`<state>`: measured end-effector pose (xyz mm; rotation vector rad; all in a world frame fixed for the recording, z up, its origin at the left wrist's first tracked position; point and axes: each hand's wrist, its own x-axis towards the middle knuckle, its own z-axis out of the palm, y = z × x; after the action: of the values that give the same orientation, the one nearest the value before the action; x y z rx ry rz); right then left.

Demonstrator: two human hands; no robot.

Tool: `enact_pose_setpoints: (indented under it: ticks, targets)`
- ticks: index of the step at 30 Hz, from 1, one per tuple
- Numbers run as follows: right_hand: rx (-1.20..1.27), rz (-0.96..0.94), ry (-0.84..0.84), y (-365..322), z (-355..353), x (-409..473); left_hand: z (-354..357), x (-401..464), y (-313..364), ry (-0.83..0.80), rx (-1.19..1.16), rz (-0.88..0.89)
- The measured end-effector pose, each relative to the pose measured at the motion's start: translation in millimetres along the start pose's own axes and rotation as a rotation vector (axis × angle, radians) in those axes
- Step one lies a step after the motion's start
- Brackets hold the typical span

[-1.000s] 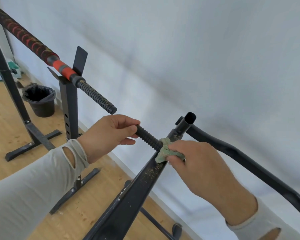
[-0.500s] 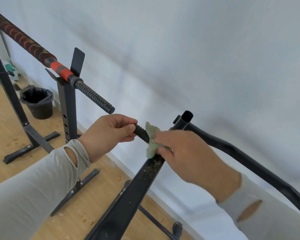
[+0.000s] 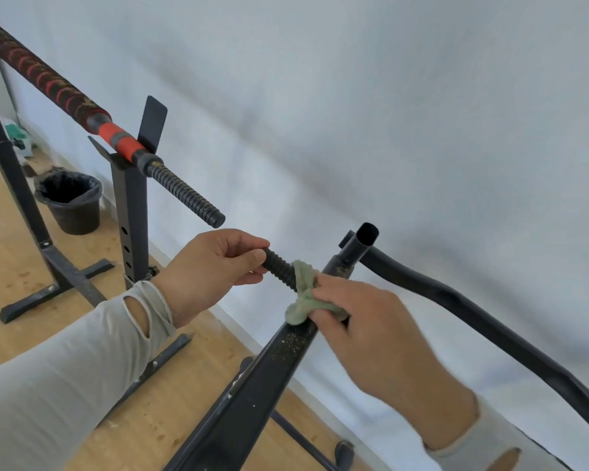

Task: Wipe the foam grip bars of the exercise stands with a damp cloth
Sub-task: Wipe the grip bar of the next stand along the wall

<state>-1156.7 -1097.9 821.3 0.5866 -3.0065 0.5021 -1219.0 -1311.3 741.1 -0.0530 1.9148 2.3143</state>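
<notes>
A short black ribbed grip bar (image 3: 280,268) sticks out from the dusty black upright (image 3: 252,385) of the near stand. My left hand (image 3: 208,270) grips its free end. My right hand (image 3: 364,331) pinches a crumpled green cloth (image 3: 301,297) against the bar where it meets the upright. Higher up at the left, a long bar (image 3: 55,86) with red-and-black foam wrap and a ribbed black end (image 3: 187,195) lies across another stand's cradle (image 3: 130,185).
A black bin (image 3: 70,202) stands on the wooden floor by the white wall. Black stand legs and feet (image 3: 58,283) spread across the floor at left. A curved black tube (image 3: 483,328) runs off to the right from the open-ended post (image 3: 364,239).
My right hand slid the cloth along the ribbed bar toward my left hand, then back down to the upright. My left hand kept its grip on the bar's end.
</notes>
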Motion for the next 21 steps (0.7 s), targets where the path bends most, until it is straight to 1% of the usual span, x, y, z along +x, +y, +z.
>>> enact_pose_setpoints:
  ticks: [2, 3, 7, 10, 14, 17, 19, 21]
  targets:
    - [-0.116, -0.021, -0.002, 0, 13, 4, 1, 1, 0, 0.009, 0.012, 0.007]
    - [-0.100, 0.005, -0.008, 0, 14, 9, 1, 2, 1, 0.009, 0.013, 0.007]
    - [0.084, 0.148, 0.015, -9, 12, 48, 3, 5, 3, -0.012, -0.007, -0.004]
    - [0.112, 0.124, 0.004, -22, 18, 68, 4, 2, 4, -0.052, -0.055, -0.007]
    - [0.093, 0.058, -0.059, -9, 7, 44, 4, 2, 4, -0.027, 0.010, -0.006]
    - [0.044, 0.115, -0.100, 15, -14, 16, 3, 3, 0, 0.003, 0.096, 0.003]
    - [0.047, 0.184, -0.072, 27, -28, 6, 3, 3, -1, 0.019, 0.122, 0.002]
    - [0.086, 0.245, 0.052, 36, -36, 3, 5, 3, -1, 0.031, 0.140, -0.001]
